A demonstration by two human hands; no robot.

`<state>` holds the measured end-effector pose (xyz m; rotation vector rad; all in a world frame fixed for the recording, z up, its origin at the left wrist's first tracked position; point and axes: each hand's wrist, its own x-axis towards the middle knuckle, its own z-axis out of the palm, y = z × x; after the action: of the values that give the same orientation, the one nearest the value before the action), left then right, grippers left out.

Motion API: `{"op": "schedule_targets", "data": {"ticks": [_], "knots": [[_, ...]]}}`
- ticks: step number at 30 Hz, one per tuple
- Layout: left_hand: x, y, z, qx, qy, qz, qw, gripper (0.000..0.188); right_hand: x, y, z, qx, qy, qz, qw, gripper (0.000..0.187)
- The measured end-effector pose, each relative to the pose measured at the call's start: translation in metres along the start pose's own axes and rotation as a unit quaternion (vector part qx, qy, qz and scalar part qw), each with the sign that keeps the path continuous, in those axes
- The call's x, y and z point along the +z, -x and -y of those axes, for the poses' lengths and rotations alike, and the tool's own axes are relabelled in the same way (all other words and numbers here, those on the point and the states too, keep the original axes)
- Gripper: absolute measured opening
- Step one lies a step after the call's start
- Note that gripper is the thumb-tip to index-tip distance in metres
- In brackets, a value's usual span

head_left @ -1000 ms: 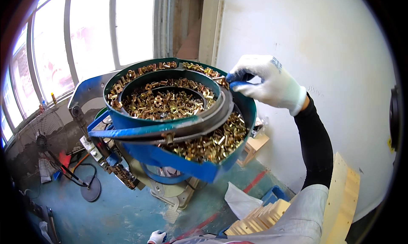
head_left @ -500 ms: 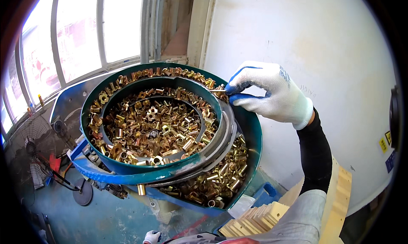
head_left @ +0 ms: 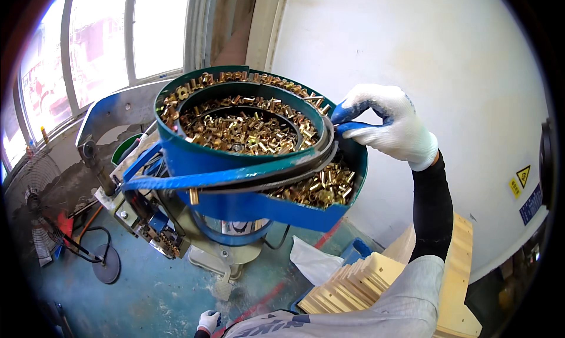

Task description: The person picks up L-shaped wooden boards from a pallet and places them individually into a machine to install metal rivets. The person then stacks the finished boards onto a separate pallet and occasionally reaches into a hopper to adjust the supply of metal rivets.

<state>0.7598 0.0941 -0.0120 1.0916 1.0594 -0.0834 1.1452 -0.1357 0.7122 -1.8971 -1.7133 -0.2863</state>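
Observation:
A green and blue vibratory bowl feeder (head_left: 259, 204) stands in front of me, its spiral bowl heaped with brass-coloured tee nuts (head_left: 250, 132). More of them fill the lower outer pan. At the bowl's right rim is my right hand (head_left: 385, 123), in a white glove with blue fingertips. Its thumb and forefinger are pinched together; anything between them is too small to make out. A thin metal pin (head_left: 313, 97) rests across the nuts near those fingertips. Low by my body, my gloved left hand (head_left: 209, 320) has curled fingers, and what they may hold is hidden.
Stacked wooden boards (head_left: 353, 282) stand by my right arm, next to a white sheet (head_left: 315, 261) and a blue crate (head_left: 357, 251). A wire-caged fan (head_left: 35, 200) is at the left, below the windows. A pale wall panel (head_left: 459, 102) rises behind the bowl's right side.
The view has shifted, showing more of the feeder's side and base. My right hand stays pinched at the rim; the thin pin between its fingertips earlier now appears lying on the nuts.

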Motion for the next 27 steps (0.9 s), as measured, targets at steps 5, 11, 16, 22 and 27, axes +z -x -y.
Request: {"op": "schedule_targets", "data": {"ticks": [5,11,16,22,27], "knots": [[-0.029,-0.005,0.022,0.069,-0.179,0.041,0.981,0.029,0.004,0.024,0.029,0.05,-0.023,-0.047,0.997,0.021],[-0.116,0.015,0.072,0.037,-0.136,-0.051,0.989,0.033,0.038,-0.004,0.052,0.058,-0.075,-0.24,0.966,0.022],[-0.093,0.126,0.093,0.139,-0.274,-0.151,0.939,0.047,0.082,0.048,0.034,-0.15,0.144,-0.413,0.887,0.025],[-0.08,0.187,0.118,0.01,-0.177,-0.208,0.962,0.04,0.252,0.015,0.146,-0.545,-0.161,-0.374,0.733,0.024],[-0.057,0.285,0.253,-0.091,-0.039,-0.343,0.934,0.036,0.398,0.074,0.241,-0.386,-0.285,0.059,0.876,0.017]]}}
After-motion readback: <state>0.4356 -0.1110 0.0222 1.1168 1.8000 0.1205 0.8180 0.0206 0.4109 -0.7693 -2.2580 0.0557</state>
